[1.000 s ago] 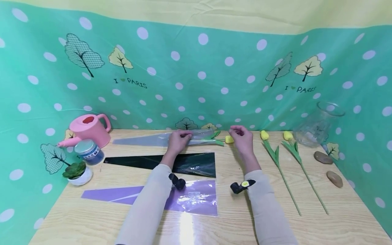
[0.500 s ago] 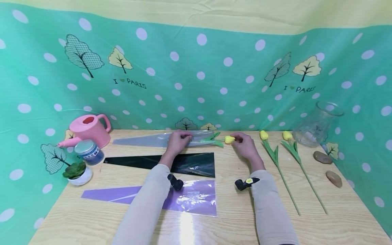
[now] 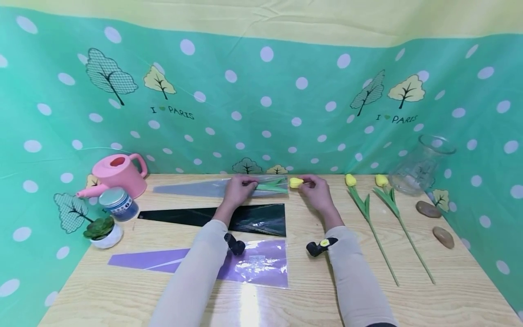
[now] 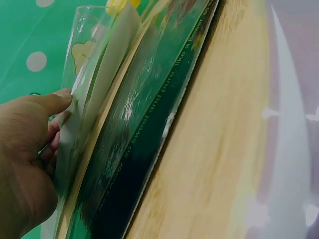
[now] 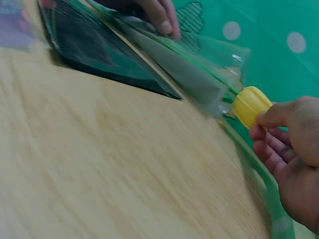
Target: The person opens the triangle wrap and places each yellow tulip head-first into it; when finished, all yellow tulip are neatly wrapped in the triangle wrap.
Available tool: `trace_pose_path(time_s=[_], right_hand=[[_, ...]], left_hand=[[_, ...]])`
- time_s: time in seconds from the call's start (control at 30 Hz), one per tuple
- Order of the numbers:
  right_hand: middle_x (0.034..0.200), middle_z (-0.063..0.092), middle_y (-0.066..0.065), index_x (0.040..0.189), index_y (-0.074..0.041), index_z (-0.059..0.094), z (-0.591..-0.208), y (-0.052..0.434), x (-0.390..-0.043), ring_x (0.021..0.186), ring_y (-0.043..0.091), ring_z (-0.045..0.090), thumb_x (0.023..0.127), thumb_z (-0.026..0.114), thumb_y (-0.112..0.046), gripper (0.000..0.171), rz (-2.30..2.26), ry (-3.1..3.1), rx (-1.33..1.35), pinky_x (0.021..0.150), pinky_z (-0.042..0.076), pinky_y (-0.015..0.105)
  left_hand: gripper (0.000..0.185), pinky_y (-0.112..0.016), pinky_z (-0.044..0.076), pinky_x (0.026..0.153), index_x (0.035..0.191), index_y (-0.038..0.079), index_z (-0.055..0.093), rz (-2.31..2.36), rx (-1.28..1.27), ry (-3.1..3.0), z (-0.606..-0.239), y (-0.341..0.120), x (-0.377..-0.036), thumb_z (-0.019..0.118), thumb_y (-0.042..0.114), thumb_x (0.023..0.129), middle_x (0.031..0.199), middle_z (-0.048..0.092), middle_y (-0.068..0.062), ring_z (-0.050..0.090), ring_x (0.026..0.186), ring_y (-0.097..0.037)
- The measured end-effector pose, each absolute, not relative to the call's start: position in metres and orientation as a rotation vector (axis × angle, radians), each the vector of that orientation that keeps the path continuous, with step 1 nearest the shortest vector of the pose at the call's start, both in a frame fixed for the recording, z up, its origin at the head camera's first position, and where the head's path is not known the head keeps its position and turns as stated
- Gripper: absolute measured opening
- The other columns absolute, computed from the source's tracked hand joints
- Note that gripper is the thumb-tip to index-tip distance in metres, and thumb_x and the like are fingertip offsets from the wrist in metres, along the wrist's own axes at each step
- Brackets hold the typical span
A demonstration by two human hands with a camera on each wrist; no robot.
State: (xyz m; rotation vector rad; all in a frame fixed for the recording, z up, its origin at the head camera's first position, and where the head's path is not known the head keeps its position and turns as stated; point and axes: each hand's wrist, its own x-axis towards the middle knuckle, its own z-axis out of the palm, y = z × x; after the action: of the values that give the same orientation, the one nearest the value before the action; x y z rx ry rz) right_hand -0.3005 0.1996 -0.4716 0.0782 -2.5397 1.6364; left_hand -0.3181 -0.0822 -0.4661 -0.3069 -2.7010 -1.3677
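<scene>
My right hand pinches the yellow head of an artificial tulip between thumb and fingers. The tulip's stem and green leaves lie inside a clear-and-grey flower sleeve, while its head sits just outside the wide right mouth. My left hand holds this sleeve near its middle; in the left wrist view, the thumb lies on the clear film, with the other fingers partly hidden behind. Nearer the person lie a black flower sleeve and a purple one, both under the left forearm.
Two more yellow tulips lie at right, beside a glass vase and two brown stones. At left stand a pink watering can, a blue jar and a potted succulent. A polka-dot curtain backs the table.
My right hand has taken hold of the tulip's head and moved left with it. The leaves, which stuck out of the sleeve, are now inside. The left hand has stayed on the sleeve.
</scene>
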Motion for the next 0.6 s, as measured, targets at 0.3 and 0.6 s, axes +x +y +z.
trace_pose_path(time_s=[0.3,0.6], right_hand=[[0.121,0.068,0.022,0.128,-0.002,0.069,-0.476,0.179,-0.303,0.094,0.014,0.069,0.095,0.069,-0.001,0.032,1.888,-2.456,0.055,0.081,0.061,0.023],[0.113,0.074,0.022,0.117,0.000,0.075,-0.479,0.168,-0.303,0.086,0.009,0.069,0.092,0.075,-0.003,0.025,1.908,-2.407,0.049,0.074,0.061,0.020]], left_hand=[[0.017,-0.047,0.055,0.099,0.111,0.012,0.081,-1.386,-0.319,-2.672,-0.467,-0.080,-0.320,0.070,0.018,0.099,0.120,0.074,-0.011,0.066,0.114,-0.030],[0.016,-0.046,0.056,0.098,0.110,0.014,0.082,-1.380,-0.316,-2.674,-0.468,-0.082,-0.321,0.070,0.018,0.099,0.119,0.074,-0.009,0.066,0.113,-0.028]])
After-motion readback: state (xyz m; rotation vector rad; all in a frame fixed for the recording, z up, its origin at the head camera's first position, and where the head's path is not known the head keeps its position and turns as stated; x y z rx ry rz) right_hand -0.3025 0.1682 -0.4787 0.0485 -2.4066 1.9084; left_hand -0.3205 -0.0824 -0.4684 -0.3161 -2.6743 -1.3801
